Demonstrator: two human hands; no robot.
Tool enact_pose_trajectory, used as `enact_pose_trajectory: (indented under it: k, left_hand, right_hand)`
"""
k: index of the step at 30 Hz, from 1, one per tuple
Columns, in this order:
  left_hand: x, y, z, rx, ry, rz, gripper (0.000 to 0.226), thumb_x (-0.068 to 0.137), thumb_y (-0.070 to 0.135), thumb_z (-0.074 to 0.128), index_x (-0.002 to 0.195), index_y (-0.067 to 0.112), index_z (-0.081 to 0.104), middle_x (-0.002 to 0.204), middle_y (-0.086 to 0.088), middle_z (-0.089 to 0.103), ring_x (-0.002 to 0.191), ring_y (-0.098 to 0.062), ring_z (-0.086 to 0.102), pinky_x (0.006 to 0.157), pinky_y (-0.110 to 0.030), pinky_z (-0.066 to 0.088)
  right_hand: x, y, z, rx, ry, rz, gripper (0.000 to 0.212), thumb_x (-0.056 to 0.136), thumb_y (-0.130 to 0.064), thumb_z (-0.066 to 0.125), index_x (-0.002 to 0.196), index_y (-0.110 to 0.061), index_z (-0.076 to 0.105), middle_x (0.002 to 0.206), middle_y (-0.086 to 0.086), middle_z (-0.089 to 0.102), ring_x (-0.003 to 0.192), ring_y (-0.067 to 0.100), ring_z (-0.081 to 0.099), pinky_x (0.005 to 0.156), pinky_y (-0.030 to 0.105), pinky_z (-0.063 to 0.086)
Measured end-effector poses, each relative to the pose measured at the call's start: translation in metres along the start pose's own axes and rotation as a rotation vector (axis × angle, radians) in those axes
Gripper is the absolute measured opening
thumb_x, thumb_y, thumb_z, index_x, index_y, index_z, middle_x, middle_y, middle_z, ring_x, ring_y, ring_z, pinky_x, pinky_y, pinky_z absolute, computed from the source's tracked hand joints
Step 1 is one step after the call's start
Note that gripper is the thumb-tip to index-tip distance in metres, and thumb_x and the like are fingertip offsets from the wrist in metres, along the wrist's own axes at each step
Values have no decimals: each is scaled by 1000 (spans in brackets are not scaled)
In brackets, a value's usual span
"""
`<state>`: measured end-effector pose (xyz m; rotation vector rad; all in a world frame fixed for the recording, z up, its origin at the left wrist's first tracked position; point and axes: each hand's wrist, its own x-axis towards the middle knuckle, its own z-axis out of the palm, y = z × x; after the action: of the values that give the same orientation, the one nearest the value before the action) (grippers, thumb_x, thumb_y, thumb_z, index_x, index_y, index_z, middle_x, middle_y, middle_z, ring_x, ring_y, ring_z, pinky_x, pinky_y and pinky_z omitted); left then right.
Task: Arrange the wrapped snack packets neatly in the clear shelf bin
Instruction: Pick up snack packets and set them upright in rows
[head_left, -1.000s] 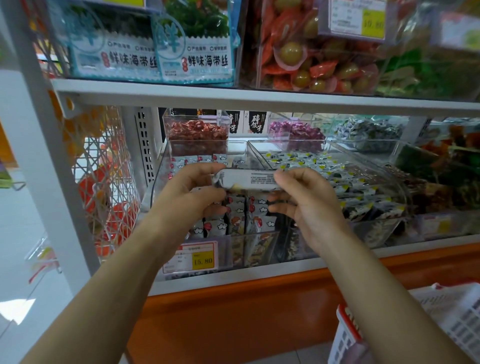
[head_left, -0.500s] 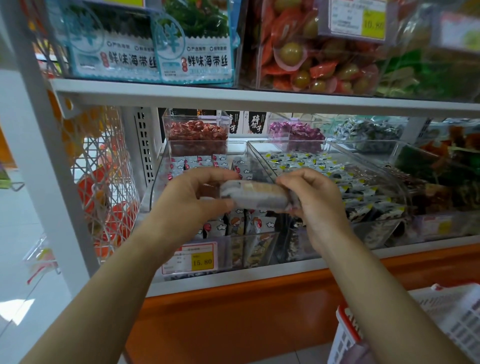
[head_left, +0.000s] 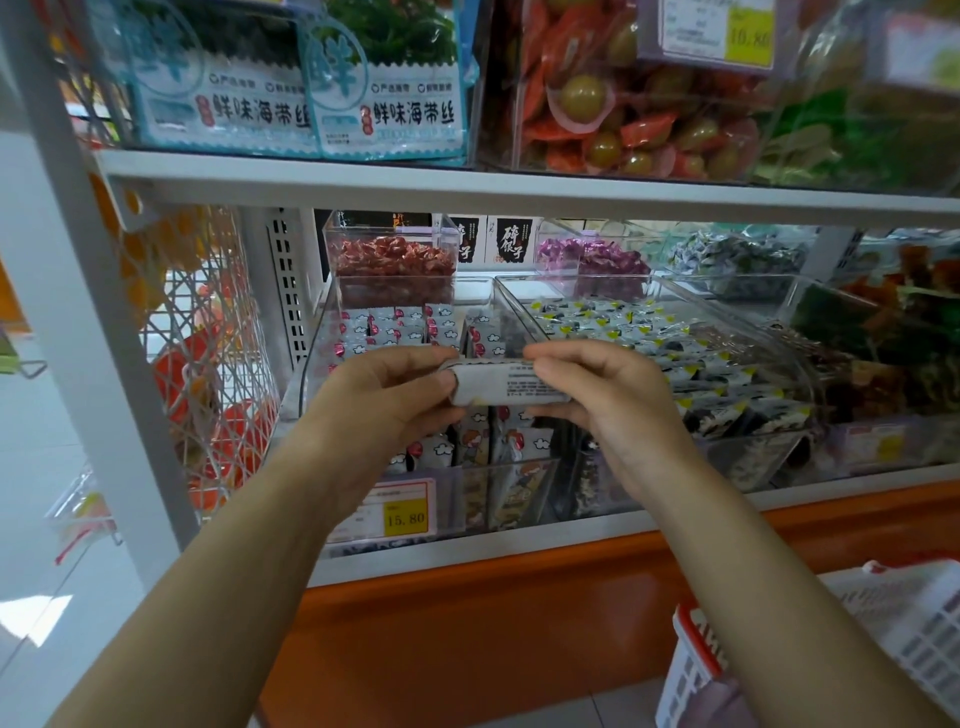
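Rotated print-side up since last frame, snack packet (head_left: 506, 385) lies crosswise over the clear shelf bin (head_left: 310, 358); our left hand (head_left: 375, 410) and right hand (head_left: 613, 406) each pinch an end.

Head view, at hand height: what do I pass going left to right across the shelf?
White wire-mesh side basket → left hand → white printed snack packet → right hand → clear plastic bin of yellow-marked packets.

We have turned the long white wrapped snack packet (head_left: 506, 385) between our left hand (head_left: 384, 410) and right hand (head_left: 610, 397). Its tan side showed half a second ago; now its printed white face shows.
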<state>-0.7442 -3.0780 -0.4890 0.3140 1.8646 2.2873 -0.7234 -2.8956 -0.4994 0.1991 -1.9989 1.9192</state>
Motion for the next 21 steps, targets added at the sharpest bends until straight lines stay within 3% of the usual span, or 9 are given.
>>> enact_pose_trajectory:
  k: [4,7,10,14,16,18,21]
  left_hand:
    - [-2,1,0,75,-1,52,21,87,1,56,104,6,65,100,-8,67,83,-13,70,67,-15,54]
    - [-5,2,1,298,-15,132,21,86,4,60,104,12,67,93,-3,67,74,-5,68,59,-9,49]
    - [-7,2,4,318,-53,108,14,84,13,63,98,13,66,94,-7,65,71,-7,67,59,-13,52]
    - [-6,2,4,399,17,105,13,80,18,68,88,9,63,86,-9,65,77,-19,66,71,-33,59]
    - [-6,3,3,373,13,93,15,79,18,69,84,5,64,83,-7,66,76,-19,66,71,-32,59]
    - [-5,4,0,356,12,77,16,79,19,68,80,4,64,79,-5,67,73,-18,66,66,-29,59]
    - [-3,4,-4,331,49,64,18,80,20,68,73,3,63,75,-9,66,64,-17,65,56,-23,57]
  right_hand:
    - [-1,-2,0,-41,17,-45,23,83,-8,67,73,-27,75,79,-5,73,83,18,69,68,34,60]
    - [0,-1,1,-66,89,-30,27,81,-11,67,61,-28,73,79,-1,72,82,23,68,71,42,59]
    - [0,0,1,-76,123,-59,28,83,-9,66,57,-21,70,64,-2,68,66,15,66,57,35,59]
    - [-4,0,4,-196,78,-148,18,84,-10,66,67,-13,70,59,-9,64,57,2,62,49,16,50]
    - [-4,0,4,-156,35,-110,16,85,-9,65,70,-11,71,63,-5,66,60,8,66,51,24,55]
    - [-3,1,3,-171,7,-103,20,85,-12,66,68,-20,72,65,-5,68,65,13,68,58,38,59]
    - [-3,1,5,-230,-9,-120,24,83,-17,67,66,-32,73,68,-11,69,74,14,67,73,47,58]
